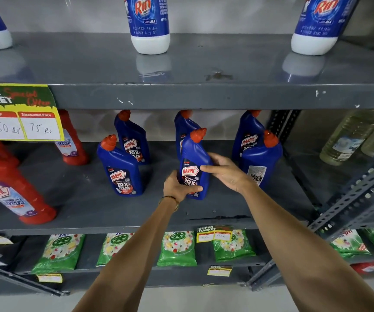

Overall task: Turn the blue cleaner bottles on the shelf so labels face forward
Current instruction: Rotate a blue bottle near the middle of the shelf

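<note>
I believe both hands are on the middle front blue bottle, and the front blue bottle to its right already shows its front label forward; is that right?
Not quite. Both the left hand and right hand do hold the middle front blue bottle, but the front right blue bottle shows its white back label, not the front label, in the head view.

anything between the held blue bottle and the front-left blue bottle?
No. In the head view, only bare grey shelf separates the held bottle from the front-left bottle.
</note>
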`<state>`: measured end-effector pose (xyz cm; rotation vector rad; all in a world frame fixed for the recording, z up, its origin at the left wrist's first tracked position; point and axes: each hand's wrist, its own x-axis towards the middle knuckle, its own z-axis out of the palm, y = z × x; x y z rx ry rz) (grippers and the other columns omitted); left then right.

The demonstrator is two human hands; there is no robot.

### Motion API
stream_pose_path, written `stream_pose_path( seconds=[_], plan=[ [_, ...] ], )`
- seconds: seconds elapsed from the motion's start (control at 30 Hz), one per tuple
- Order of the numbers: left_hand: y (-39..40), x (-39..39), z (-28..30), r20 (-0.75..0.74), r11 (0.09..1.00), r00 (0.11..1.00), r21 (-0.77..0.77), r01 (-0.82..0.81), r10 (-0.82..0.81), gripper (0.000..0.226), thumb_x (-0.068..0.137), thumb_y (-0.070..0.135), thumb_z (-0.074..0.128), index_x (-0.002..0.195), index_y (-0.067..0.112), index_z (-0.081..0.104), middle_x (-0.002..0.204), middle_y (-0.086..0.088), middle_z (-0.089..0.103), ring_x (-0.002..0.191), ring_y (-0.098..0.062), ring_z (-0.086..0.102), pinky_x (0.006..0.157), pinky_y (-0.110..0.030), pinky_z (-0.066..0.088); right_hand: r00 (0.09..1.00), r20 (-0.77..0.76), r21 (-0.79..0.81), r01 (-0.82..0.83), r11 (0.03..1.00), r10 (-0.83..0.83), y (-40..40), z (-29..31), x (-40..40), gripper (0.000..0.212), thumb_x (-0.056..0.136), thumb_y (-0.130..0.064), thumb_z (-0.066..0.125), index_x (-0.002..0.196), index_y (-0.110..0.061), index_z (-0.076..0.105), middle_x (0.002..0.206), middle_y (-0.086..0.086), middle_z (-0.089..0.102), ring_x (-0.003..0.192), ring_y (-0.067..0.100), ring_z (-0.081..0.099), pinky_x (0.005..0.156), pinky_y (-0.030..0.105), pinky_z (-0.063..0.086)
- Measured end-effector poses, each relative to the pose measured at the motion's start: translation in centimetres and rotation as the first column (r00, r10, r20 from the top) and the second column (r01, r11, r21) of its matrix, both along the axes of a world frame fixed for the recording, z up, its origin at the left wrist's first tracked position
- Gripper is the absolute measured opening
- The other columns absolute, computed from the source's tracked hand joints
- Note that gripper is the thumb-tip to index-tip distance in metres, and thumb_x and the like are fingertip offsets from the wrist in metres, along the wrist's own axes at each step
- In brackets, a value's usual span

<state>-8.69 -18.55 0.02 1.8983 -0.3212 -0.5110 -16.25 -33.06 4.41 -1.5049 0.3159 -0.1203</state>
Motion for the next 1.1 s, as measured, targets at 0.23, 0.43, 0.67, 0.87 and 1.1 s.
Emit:
stream_pose_path(
  seconds=[0.23,0.43,0.67,0.87,1.1],
  plan=[
    [-0.5,0.2,-0.5,0.047,0.998,0.997,0.026,-0.064,0.063,0.061,0.054,0.016,0.088,0.096,0.012,0.044,0.114,-0.013,0.062,0.094,-0.024,0.059,0.081,-0.035,0.052,1.0,-0.024,-0.083,-0.019,0.996,0.017,-0.1,0.4,0.7,0.057,0.08,0.003,0.062,0.132,-0.015,0.047,0.121,0.003,0.06,0.11,0.012,0.059,0.086,0.022,0.054],
    [-0.4,0.3,-0.9,0.065,0.998,0.996,0.03,-0.06,0.058,0.055,0.058,0.016,0.086,0.095,0.011,0.045,0.114,-0.015,0.062,0.093,-0.024,0.059,0.082,-0.036,0.052,0.999,-0.048,-0.071,-0.019,0.997,0.016,-0.1,0.8,0.5,0.056,0.08,0.007,0.059,0.131,-0.015,0.048,0.116,-0.001,0.061,0.106,0.009,0.059,0.085,0.023,0.052],
    [-0.5,-1.4,-1.3,-0.046,0.98,0.982,0.083,-0.182,0.186,0.06,0.071,0.026,0.078,0.114,-0.002,0.046,0.121,-0.018,0.06,0.109,-0.033,0.058,0.087,-0.037,0.047,0.943,-0.093,-0.183,0.299,0.936,-0.319,0.7,-0.8,-1.7,0.051,0.081,-0.001,0.063,0.129,-0.007,0.05,0.13,0.011,0.058,0.119,0.02,0.054,0.094,0.027,0.04],
    [-2.2,-5.5,-2.2,-0.085,0.972,0.97,0.074,-0.224,0.23,0.048,0.075,0.032,0.072,0.105,-0.002,0.058,0.11,-0.02,0.068,0.104,-0.035,0.061,0.082,-0.036,0.048,0.871,-0.185,-0.217,0.416,0.883,-0.455,0.3,-3.8,-7.0,0.039,0.082,-0.001,0.062,0.121,-0.002,0.058,0.127,0.018,0.06,0.119,0.025,0.056,0.098,0.027,0.041],
    [-7.1,-8.4,-1.5,0.007,0.997,1.0,0.081,-0.006,0.005,0.053,0.081,0.033,0.066,0.119,-0.002,0.055,0.121,-0.018,0.063,0.116,-0.034,0.055,0.091,-0.036,0.044,0.684,-0.199,-0.386,0.603,0.698,-0.701,-4.2,-3.8,-11.5,0.039,0.085,-0.017,0.061,0.121,-0.005,0.056,0.124,0.014,0.061,0.114,0.026,0.056,0.089,0.03,0.042]
  ],
)
